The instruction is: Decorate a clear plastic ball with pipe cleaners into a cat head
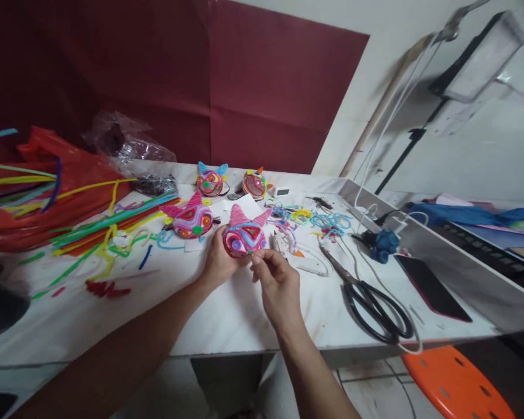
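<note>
Left hand (pixel 218 263) cups a pink pipe-cleaner mask (pixel 243 235) from behind, raised just above the white table (pixel 227 314). Right hand (pixel 276 282) pinches the mask's lower edge with thumb and forefinger. Black scissors (pixel 373 302) lie near, right of the hands; a similar mask (pixel 190 220) rests left.

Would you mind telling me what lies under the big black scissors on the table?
Under the scissors shows the bare white table, and a thin white cable runs through the handle loops. Whether anything small lies beneath the blades cannot be seen.
</note>
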Demonstrator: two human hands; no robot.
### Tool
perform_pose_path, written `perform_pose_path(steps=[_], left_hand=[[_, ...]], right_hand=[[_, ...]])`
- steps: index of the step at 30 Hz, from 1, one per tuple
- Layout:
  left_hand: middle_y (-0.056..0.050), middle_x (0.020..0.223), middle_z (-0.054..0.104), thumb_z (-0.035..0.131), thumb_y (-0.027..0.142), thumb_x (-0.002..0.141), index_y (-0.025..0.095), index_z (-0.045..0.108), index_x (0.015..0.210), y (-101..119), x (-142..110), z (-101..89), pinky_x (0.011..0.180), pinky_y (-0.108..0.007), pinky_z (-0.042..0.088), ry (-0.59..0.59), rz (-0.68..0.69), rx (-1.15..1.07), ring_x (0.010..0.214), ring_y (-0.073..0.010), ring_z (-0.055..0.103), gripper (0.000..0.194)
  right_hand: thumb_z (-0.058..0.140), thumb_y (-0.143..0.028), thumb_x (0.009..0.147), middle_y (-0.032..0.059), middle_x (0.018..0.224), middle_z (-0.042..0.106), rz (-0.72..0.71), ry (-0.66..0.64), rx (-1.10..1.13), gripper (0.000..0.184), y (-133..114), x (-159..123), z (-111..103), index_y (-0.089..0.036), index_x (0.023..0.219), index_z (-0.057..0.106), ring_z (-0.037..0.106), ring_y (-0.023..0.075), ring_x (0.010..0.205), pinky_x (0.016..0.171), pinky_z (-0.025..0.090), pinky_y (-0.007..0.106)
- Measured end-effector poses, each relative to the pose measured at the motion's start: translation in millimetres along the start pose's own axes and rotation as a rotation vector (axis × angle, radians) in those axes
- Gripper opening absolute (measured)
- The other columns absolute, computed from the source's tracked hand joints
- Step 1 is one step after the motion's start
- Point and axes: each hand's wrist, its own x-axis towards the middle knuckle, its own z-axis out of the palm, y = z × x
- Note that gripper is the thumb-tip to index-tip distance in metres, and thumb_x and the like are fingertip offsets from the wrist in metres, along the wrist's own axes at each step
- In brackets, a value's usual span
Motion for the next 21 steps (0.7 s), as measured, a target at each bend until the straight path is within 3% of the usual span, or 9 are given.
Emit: perform_pose_path(steps=[5,10,14,21], left_hand=[[-0.019,0.142,0.064,0.078,0.028,0.065,0.019,0.050,0.141,1,-1,0.3,0.113,-0.052,0.049,0.006,-0.051,-0.009,0.133,-0.0375,0.060,0.081],[-0.015,0.143,0.064,0.062,0.015,0.075,0.021,0.053,0.138,6,0,0.8,0.115,-0.048,0.047,0.013,-0.128,-0.013,0.134,-0.0317,0.059,0.064],[-0.014,0.142,0.065,0.063,0.012,0.074,0.022,0.054,0.136,5,1,1.4,0.114,-0.045,0.048,0.013,-0.109,-0.009,0.133,-0.0303,0.060,0.063],[-0.016,0.142,0.065,0.059,0.007,0.074,0.018,0.055,0.139,0,-2,8.9,0.113,-0.044,0.050,0.037,-0.074,0.008,0.132,-0.0296,0.061,0.065]], right_hand=[[0.062,-0.039,0.094,0.0018,0.080,0.069,-0.061,0.099,-0.065,0.022,6,-23,32,-0.020,0.088,0.072,0.062,0.0158,0.070,0.067,0.052,0.029],[0.060,-0.036,0.093,0.0056,0.088,0.074,-0.156,0.246,-0.124,0.022,36,-23,58,-0.019,0.090,0.074,0.069,0.0189,0.080,0.073,0.056,0.031],[0.063,-0.036,0.089,0.0059,0.085,0.077,-0.182,0.340,-0.163,0.022,51,-13,63,-0.018,0.093,0.074,0.071,0.0187,0.075,0.071,0.058,0.031],[0.068,-0.036,0.086,0.0018,0.074,0.076,-0.215,0.398,-0.231,0.016,48,-4,57,-0.020,0.086,0.069,0.070,0.0175,0.065,0.063,0.056,0.028]])
